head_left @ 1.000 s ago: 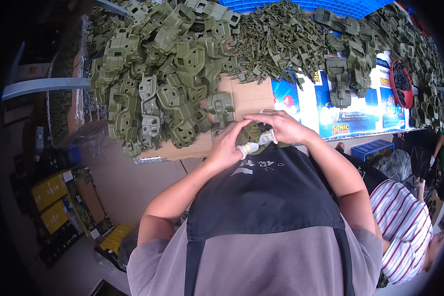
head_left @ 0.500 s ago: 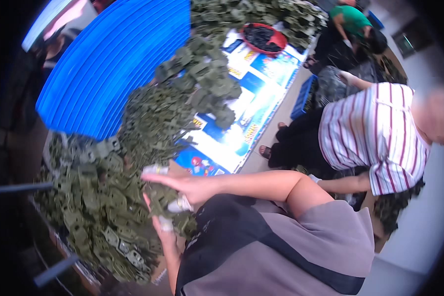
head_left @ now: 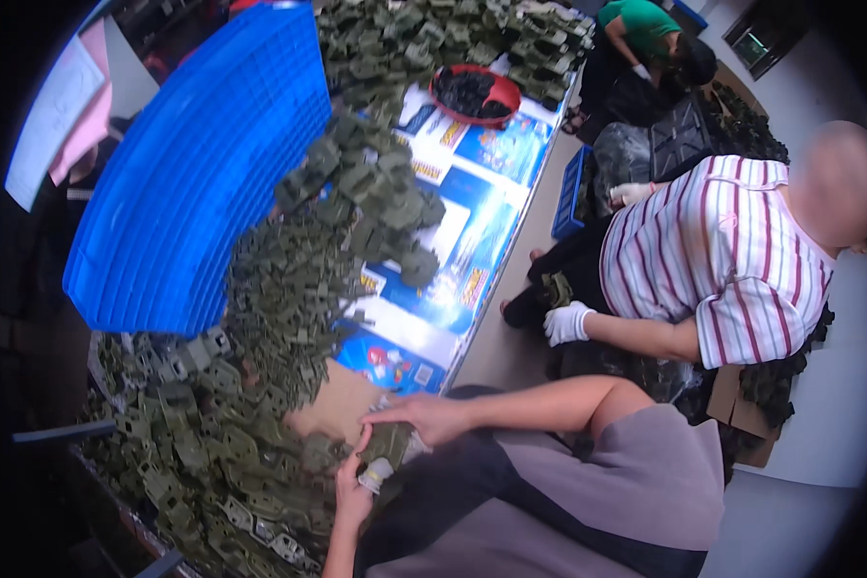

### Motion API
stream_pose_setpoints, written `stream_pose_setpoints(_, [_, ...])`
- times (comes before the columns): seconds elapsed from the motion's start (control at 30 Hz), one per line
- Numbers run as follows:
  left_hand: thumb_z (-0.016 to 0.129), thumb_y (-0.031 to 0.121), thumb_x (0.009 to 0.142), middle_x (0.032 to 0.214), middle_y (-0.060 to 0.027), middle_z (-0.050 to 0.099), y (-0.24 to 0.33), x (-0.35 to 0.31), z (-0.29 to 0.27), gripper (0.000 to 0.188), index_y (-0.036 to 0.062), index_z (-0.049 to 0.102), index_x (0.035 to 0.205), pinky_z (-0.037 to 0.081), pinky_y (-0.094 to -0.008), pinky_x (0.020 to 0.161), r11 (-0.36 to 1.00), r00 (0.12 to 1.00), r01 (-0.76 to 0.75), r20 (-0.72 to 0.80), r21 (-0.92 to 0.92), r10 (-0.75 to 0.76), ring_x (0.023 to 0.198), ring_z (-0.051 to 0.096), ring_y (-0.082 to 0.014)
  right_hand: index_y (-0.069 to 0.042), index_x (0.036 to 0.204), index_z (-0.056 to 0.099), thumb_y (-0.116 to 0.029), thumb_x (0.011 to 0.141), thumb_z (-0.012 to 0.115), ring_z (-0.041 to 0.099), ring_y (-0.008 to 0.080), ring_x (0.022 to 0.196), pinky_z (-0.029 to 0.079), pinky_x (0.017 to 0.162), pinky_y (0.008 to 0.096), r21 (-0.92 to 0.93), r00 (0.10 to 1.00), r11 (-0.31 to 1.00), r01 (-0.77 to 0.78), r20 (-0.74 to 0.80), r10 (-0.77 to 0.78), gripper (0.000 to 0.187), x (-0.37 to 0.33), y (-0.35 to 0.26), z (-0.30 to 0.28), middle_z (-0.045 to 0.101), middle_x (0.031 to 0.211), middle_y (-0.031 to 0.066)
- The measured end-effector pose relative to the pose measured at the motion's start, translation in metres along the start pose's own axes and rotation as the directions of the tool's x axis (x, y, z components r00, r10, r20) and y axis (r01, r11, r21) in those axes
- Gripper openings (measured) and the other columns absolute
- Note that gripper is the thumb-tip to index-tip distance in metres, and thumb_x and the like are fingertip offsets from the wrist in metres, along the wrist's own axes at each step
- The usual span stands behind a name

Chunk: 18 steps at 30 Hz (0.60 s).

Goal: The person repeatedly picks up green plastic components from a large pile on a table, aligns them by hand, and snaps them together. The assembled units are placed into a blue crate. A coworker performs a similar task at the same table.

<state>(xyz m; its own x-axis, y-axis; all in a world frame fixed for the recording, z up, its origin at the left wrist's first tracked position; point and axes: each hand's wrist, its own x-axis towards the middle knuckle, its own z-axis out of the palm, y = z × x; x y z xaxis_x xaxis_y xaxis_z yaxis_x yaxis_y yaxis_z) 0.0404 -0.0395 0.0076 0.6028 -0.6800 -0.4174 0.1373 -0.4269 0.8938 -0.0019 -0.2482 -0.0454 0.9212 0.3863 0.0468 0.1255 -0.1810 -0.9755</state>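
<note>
Close to my body, at the near end of the table, my left hand (head_left: 354, 493) and my right hand (head_left: 432, 418) come together around an olive-green plastic part (head_left: 387, 442). Their fingertips meet at its far side, and both hands are closed on it. White coverings wrap some fingers, plainest on the left thumb. My hands hide some of the part, so its full shape does not show. Beside my left hand spreads a large heap of similar olive-green plastic parts (head_left: 202, 453). Just beyond my fingers lies a piece of brown cardboard (head_left: 342, 400).
A blue ribbed plastic crate (head_left: 202, 173) stands tilted over the heap at left. Further off sit more green parts (head_left: 385, 188) and a red bowl (head_left: 506, 93) with dark pieces. At right, a person in a striped shirt (head_left: 713, 255) holds a green part; another person in green (head_left: 645, 29) bends over behind.
My hands and the part have come nearer my body, to the right and lower in the picture. The view has shifted too. The striped-shirt person's gloved hand now shows with a green part.
</note>
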Motion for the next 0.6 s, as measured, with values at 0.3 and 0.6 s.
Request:
stream_pose_setpoints(0.3, [0.066, 0.007, 0.074, 0.11, -0.0095, 0.061, 0.012, 0.029, -0.017, 0.042, 0.0048, 0.055, 0.115, 0.042, -0.0313, 0.09, 0.969, 0.966, -0.18, -0.154, 0.17, 0.206, 0.102, 0.056, -0.0202, -0.009, 0.129, 0.043, -0.018, 0.071, 0.073, 0.047, 0.0239, 0.115, 0.037, 0.096, 0.0333, 0.158, 0.988, 0.982, -0.106, -0.095, 0.122, 0.065, 0.007, -0.018, -0.044, 0.048, 0.125, 0.0113])
stream_pose_setpoints(0.6, [0.06, 0.003, 0.072, 0.095, -0.0101, 0.063, -0.021, 0.015, 0.016, 0.037, 0.0117, 0.058, 0.108, 0.046, -0.0336, 0.078, 0.995, 0.946, -0.097, -0.306, 0.031, 0.102, 0.086, 0.062, -0.0255, -0.008, 0.115, 0.056, -0.009, 0.067, 0.073, 0.052, 0.0244, 0.104, 0.041, 0.089, 0.0322, -0.147, 0.993, 0.983, -0.106, 0.037, 0.112, 0.051, 0.004, -0.008, -0.027, 0.054, 0.112, 0.0113])
